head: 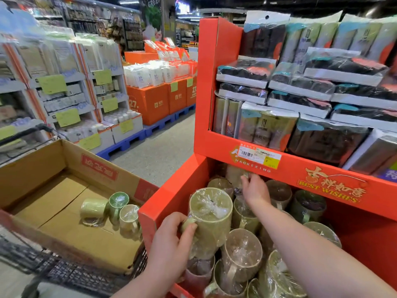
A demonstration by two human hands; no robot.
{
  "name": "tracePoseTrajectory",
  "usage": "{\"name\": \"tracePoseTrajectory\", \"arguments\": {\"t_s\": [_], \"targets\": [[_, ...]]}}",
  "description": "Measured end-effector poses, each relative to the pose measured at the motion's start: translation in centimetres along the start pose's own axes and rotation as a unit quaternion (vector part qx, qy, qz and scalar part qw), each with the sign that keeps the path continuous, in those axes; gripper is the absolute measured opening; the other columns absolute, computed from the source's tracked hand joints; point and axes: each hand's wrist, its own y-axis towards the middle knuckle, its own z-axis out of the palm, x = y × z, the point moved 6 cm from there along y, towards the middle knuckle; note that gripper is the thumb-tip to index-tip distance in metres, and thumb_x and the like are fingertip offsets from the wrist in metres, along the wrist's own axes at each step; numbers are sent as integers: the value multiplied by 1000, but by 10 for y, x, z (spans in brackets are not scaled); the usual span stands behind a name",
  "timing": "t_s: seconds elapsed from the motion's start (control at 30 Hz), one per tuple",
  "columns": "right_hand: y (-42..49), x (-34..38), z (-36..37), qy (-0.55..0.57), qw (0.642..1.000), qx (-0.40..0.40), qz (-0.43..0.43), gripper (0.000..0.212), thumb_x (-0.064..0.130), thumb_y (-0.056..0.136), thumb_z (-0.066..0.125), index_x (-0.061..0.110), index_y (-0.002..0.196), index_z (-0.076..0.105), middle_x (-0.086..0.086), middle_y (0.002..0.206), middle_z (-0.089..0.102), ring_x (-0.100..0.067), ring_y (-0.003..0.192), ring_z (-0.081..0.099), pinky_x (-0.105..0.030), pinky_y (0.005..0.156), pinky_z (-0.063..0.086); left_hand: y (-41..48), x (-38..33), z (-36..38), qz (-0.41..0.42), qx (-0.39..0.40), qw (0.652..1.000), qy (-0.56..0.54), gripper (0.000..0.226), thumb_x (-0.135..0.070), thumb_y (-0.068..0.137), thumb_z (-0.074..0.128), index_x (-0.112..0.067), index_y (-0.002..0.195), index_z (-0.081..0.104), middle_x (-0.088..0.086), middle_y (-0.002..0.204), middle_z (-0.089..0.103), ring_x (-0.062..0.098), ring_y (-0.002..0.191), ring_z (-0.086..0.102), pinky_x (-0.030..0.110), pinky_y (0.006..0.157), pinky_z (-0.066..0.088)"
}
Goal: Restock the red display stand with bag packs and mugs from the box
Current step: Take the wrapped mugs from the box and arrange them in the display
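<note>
Red cardboard makes up the display stand (171, 190), which fills the right half of my head view. On its upper shelf I see bag packs (268, 130) in clear wrap, some lying flat in stacks, others standing upright behind the front lip, where a price label (258, 157) is stuck. The lower bin holds many wrapped mugs (241, 252), packed close and touching. My left hand (169, 244) grips a green mug (211, 218) by its handle, fingers curled round it, holding it upright just above the other mugs at the near left corner of the bin. My right hand (255, 190) reaches to the back of the bin, fingertips on a wrapped item under the shelf lip; whether it grasps or only touches I cannot tell. Left of the stand, the box (43, 168) sits open on a wire cart (75, 276); three mugs in the box (116, 211) lie on their sides near its right wall.
</note>
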Motion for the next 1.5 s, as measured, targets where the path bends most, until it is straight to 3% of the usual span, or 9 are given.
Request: {"name": "tracePoseTrajectory", "arguments": {"t_s": [0.23,0.43,0.83,0.97,1.07,1.17,1.3,1.4,1.5], "targets": [[12,14,7,-32,999,29,-8,33,33,98,48,7,116,58,-13,121,62,-34,111,57,-35,85,43,-2,0,-1,-15,-5,1000,-3,13,-25,89,59,-24,76,56,-6,77,59,4,76,53,16,63,38],[6,10,13,-2,999,41,2,55,45,92,55,7,132,51,-10,133,56,-29,121,53,-37,97,43,-2,-3,-4,-14,-11,1000,-5,14,-25,89,59,-24,76,55,-5,75,58,3,74,52,14,61,36],[-6,-1,4,14,999,32,38,51,38,90,60,14,133,46,-6,132,53,-27,118,54,-38,94,45,3,-3,1,-16,10,1000,-10,14,-25,90,58,-25,76,54,-7,74,55,4,72,50,19,60,33],[-31,4,-15,112,993,16,-17,27,38,95,52,17,111,54,-2,107,62,-14,86,56,-24,66,42,12,-6,6,-7,18,1000,-12,14,-26,90,58,-22,77,55,-3,76,58,8,73,53,20,61,35],[-58,8,-27,208,977,30,-47,22,39,98,43,23,104,55,9,92,60,-16,93,56,-27,76,43,22,-10,16,-4,24,999,-24,13,-25,90,59,-20,78,56,-3,79,59,10,76,54,21,63,36],[-82,4,-29,216,971,77,-66,35,40,93,51,24,124,51,7,112,59,-12,105,55,-26,87,43,33,-16,29,-1,28,999,-31,12,-24,89,60,-18,79,56,-2,80,59,12,77,53,24,64,38],[-102,-6,-25,127,982,116,-82,94,56,62,75,35,140,26,13,130,42,-6,119,44,-28,101,40,40,-33,55,17,61,997,-45,15,-24,87,62,-14,78,55,-2,78,57,12,71,50,23,62,37],[-101,-16,-35,149,985,58,-61,91,40,66,82,31,138,27,12,126,42,-4,115,42,-22,94,35,38,-44,77,28,122,992,-35,14,-28,88,60,-15,84,57,-3,82,57,15,74,51,28,66,39],[-94,-28,-48,153,987,15,-35,85,30,69,83,22,137,33,11,120,47,-5,109,44,-20,88,35,37,-49,89,54,181,982,-21,21,-34,90,58,-19,105,59,-4,103,60,12,93,56,20,71,40]]}}
